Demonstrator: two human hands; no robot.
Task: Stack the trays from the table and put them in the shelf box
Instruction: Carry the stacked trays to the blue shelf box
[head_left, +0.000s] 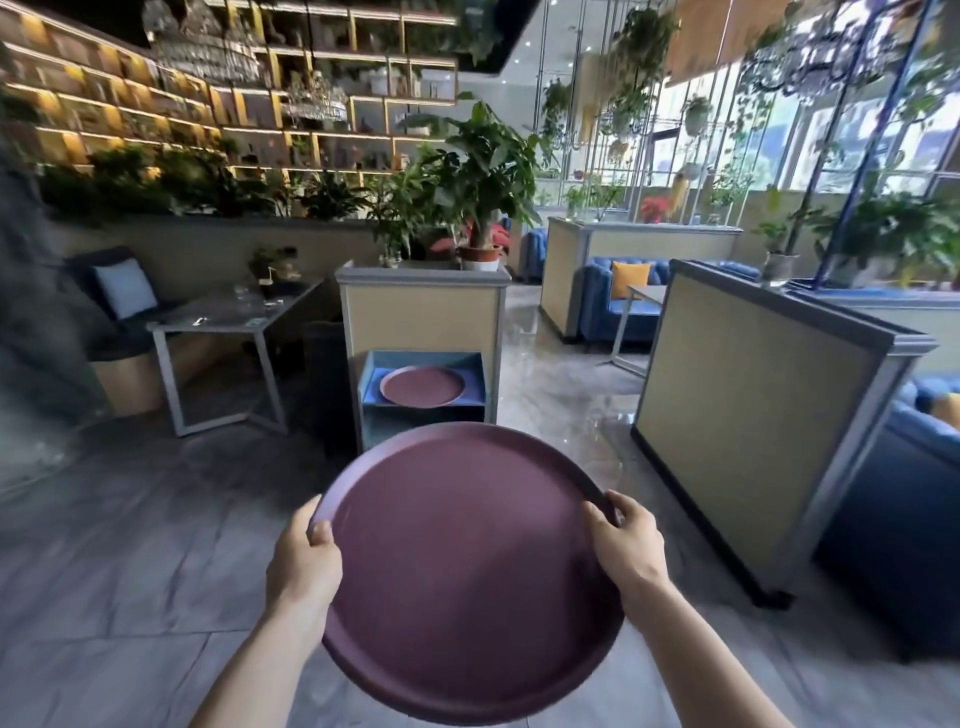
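Note:
I hold a large round purple tray (467, 566) out in front of me, level, above the floor. My left hand (304, 564) grips its left rim with the thumb on top. My right hand (626, 551) grips the right rim the same way. Straight ahead stands a low blue shelf box (480, 371) against a beige partition. A second round purple tray (422, 385) lies flat on the box's upper shelf. I cannot tell whether more than one tray is in my hands.
A grey table (228, 317) with glasses stands at the left, with a dark sofa behind it. A long beige partition (748, 415) runs along the right. Potted plants (483, 176) top the partition ahead. Grey tiled floor (156, 545) stretches between me and the shelf box.

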